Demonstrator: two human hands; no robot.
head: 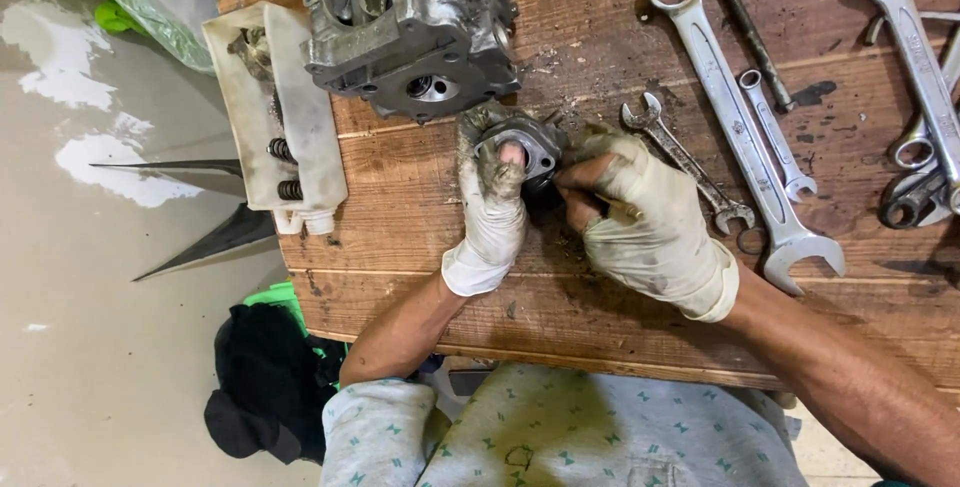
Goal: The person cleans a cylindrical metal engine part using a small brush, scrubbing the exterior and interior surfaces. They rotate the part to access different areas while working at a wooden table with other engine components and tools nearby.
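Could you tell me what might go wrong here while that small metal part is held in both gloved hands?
The gloves are torn and greasy, so the small metal part could slip from the left hand and right hand. Bare fingers poke through, risking cuts. The white tray overhangs the table edge and might get knocked off.

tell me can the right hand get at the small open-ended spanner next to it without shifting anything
Probably yes: the small spanner lies bare on the table beside the right hand, though that hand would first have to leave the metal part.
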